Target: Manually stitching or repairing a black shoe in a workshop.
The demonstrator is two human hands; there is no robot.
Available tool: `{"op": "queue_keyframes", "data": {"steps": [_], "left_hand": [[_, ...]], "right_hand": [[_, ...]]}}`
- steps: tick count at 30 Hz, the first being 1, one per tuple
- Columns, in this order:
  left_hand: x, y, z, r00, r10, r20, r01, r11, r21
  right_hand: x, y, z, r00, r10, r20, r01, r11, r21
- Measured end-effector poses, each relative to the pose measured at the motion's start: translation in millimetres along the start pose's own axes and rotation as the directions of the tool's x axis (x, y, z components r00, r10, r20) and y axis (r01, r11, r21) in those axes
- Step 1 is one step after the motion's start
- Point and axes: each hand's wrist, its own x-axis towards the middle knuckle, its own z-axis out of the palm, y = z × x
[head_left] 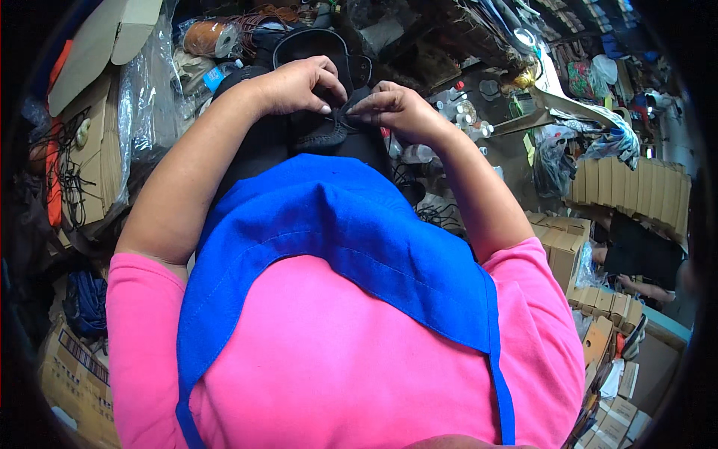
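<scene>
A black leather shoe [318, 137] rests on my dark-clad lap, its rounded, seamed toe toward me and its wide opening at the far side. My left hand [310, 84] bends over the upper from the left, thumb and fingers closed on the leather. From the right, my right hand [396, 110] meets it at the middle of the shoe, fingertips pinched together. Something thin shows at those fingertips; whether it is a thread, lace or tool is too small to tell. A blue apron [336, 217] covers my front below the shoe.
Plastic bottles [460, 112] crowd the floor right of my knees. An orange spool [211, 37] lies beyond my left arm, near flattened cardboard [93, 150]. Cardboard boxes [557, 239] are stacked at right, where another person's arm [647, 288] shows. A metal stand [550, 97] is at upper right.
</scene>
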Motion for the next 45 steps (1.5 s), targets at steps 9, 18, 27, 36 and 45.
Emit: {"op": "queue_keyframes", "data": {"steps": [9, 18, 27, 36, 45], "left_hand": [[-8.7, 13.9, 11.5, 0.985, -0.019, -0.170, 0.037, 0.994, 0.105], [-74.9, 30.0, 34.2, 0.848, -0.008, -0.531, 0.151, 0.962, 0.228], [-73.7, 31.0, 48.6, 0.848, 0.104, -0.519, 0.259, 0.774, 0.578], [-66.2, 19.6, 45.5, 0.852, 0.006, -0.524, 0.193, 0.927, 0.323], [-62.5, 18.3, 44.1, 0.860, -0.039, -0.508, 0.241, 0.909, 0.339]], "right_hand": [[3.4, -8.3, 26.7, 0.991, 0.101, -0.086, -0.076, 0.965, 0.252], [-30.3, -19.5, 47.6, 0.946, -0.138, -0.292, 0.049, 0.955, -0.291], [-32.4, -14.8, 50.8, 0.942, -0.123, -0.313, 0.029, 0.957, -0.287], [-1.3, 9.3, 12.9, 1.000, 0.021, 0.014, -0.021, 0.999, 0.033], [6.7, 7.6, 7.7, 0.998, 0.005, 0.059, -0.011, 0.994, 0.109]]}}
